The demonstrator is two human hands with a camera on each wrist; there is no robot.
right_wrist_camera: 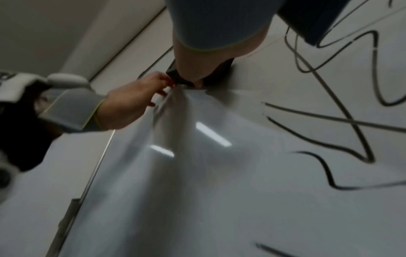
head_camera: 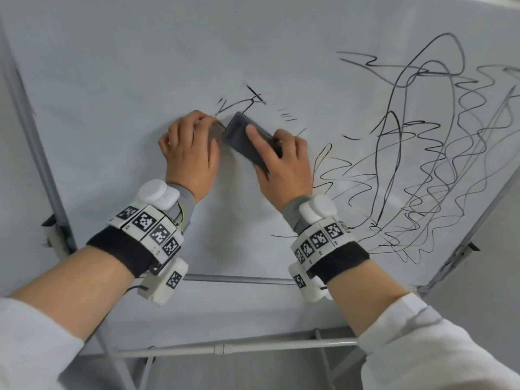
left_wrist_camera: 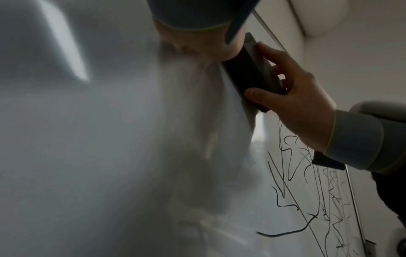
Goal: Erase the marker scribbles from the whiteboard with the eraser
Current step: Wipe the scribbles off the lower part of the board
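Note:
The whiteboard [head_camera: 126,66] fills the head view. Dense black marker scribbles [head_camera: 422,164] cover its right half, and a few short leftover marks [head_camera: 247,101] sit at the centre. My right hand [head_camera: 284,161] grips a dark grey eraser [head_camera: 239,130] flat against the board just below those marks, index finger along its back and thumb on its lower edge. In the left wrist view the eraser [left_wrist_camera: 248,69] lies felt-side on the board under that right hand [left_wrist_camera: 303,107]. My left hand [head_camera: 191,144] rests on the board with curled fingers beside the eraser's left end, holding nothing. In the right wrist view the left hand [right_wrist_camera: 131,104] sits close to the eraser [right_wrist_camera: 173,71].
The board's left half is wiped to a faint grey haze. A metal frame edge [head_camera: 36,142] runs down the left side and another frame edge [head_camera: 478,215] down the right. A bottom rail [head_camera: 239,278] and a stand crossbar [head_camera: 225,347] lie below my wrists.

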